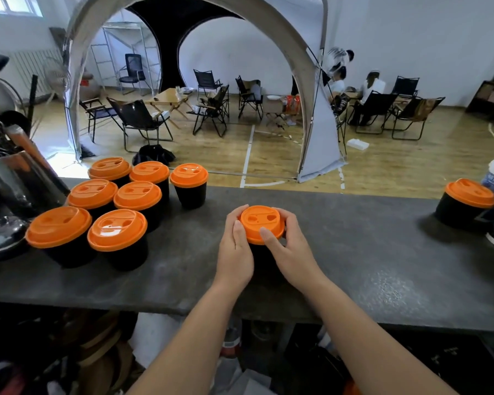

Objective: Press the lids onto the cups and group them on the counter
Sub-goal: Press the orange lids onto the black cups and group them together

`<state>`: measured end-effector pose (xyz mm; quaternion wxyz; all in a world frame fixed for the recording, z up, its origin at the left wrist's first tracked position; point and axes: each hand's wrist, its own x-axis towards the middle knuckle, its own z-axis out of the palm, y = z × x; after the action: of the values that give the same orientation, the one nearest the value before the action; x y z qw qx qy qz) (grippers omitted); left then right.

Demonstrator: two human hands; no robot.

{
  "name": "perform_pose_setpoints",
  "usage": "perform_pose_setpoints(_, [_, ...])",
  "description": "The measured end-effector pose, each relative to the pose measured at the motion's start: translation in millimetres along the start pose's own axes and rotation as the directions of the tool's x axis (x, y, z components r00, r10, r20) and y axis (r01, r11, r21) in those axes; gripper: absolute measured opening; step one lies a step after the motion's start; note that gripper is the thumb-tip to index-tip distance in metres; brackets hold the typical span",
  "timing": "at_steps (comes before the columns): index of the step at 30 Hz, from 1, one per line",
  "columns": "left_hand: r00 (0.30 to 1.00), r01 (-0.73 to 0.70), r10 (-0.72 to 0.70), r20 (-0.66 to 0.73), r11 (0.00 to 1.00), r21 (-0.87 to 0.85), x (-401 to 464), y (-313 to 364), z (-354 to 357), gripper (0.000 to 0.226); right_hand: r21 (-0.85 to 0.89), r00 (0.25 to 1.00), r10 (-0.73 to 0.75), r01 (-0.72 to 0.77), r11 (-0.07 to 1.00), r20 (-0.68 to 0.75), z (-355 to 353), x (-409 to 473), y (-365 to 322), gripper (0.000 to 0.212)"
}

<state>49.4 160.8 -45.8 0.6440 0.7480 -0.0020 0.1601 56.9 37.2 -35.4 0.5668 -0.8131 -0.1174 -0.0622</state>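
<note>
Both hands, left hand (236, 246) and right hand (285, 246), grip orange lid (261, 223) | counter (354, 252) mid-depth | bare room rightward

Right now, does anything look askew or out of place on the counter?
One lidded cup stands alone far right, apart from the group of seven at left. Both hands hold the middle cup's lid. No spills or tilted lids visible.
</note>
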Motion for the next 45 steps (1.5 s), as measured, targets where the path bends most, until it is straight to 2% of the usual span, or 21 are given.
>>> perform_pose_setpoints(2, [1.000,0.009,-0.009,-0.030,1.000,-0.007,-1.0,1.7,-2.5,0.034,-0.026,1.000,0.010,-0.009,1.000,0.019,-2.9,0.9,-2.7,0.066])
perform_pose_setpoints(4, [0.997,0.002,-0.002,-0.073,1.000,0.003,-0.9,5.6,-5.1,0.035,-0.078,0.999,-0.016,0.018,0.997,0.029,-4.0,0.4,-4.1,0.077])
perform_pose_setpoints(7, [0.999,-0.042,0.042,-0.026,0.999,0.008,1.1,6.9,-8.5,0.038,-0.114,0.995,-0.014,0.026,0.993,0.103,-2.5,-0.5,-5.5,0.081])
perform_pose_setpoints(10, [0.999,-0.034,0.034,0.002,0.999,0.033,2.4,1.5,-11.2,0.036,-0.091,0.993,-0.011,0.022,0.996,0.113,-1.7,0.3,-5.6,0.090])
perform_pose_setpoints(14, [0.999,-0.028,0.029,-0.020,0.999,0.027,3.2,-2.3,-7.5,0.038,-0.069,0.995,-0.023,0.030,0.997,0.099,3.4,-0.5,2.4,0.074])
perform_pose_setpoints(19, [0.998,-0.033,0.035,-0.054,0.999,0.038,5.1,-5.2,-3.2,0.039,-0.070,0.996,-0.041,0.046,0.996,0.075,7.7,0.4,9.4,0.085])
perform_pose_setpoints(24, [0.996,-0.031,0.033,-0.086,0.999,0.021,2.1,-1.7,-0.2,0.046,-0.096,0.993,-0.066,0.075,0.993,0.095,6.4,-1.5,7.4,0.073])
perform_pose_setpoints(28, [0.996,-0.030,0.033,-0.081,0.999,0.033,1.6,-1.8,-1.3,0.043,-0.104,0.991,-0.064,0.076,0.992,0.114,4.5,-3.4,6.3,0.078])
perform_pose_setpoints(33, [0.997,-0.023,0.026,-0.070,0.998,0.053,-2.5,5.1,-4.5,0.031,0.008,0.999,0.000,0.000,1.000,0.047,10.0,-3.4,-0.4,0.046])
perform_pose_setpoints(40, [0.981,-0.028,0.033,-0.193,0.999,0.027,-19.9,2.1,5.6,0.044,0.015,1.000,0.012,-0.012,1.000,-0.022,23.0,-5.9,-2.4,0.050])
perform_pose_setpoints(45, [0.976,-0.029,0.044,-0.215,0.997,0.075,-19.2,-2.7,7.8,0.048,0.021,0.999,0.010,-0.009,1.000,-0.034,23.6,-4.4,-5.3,0.045])
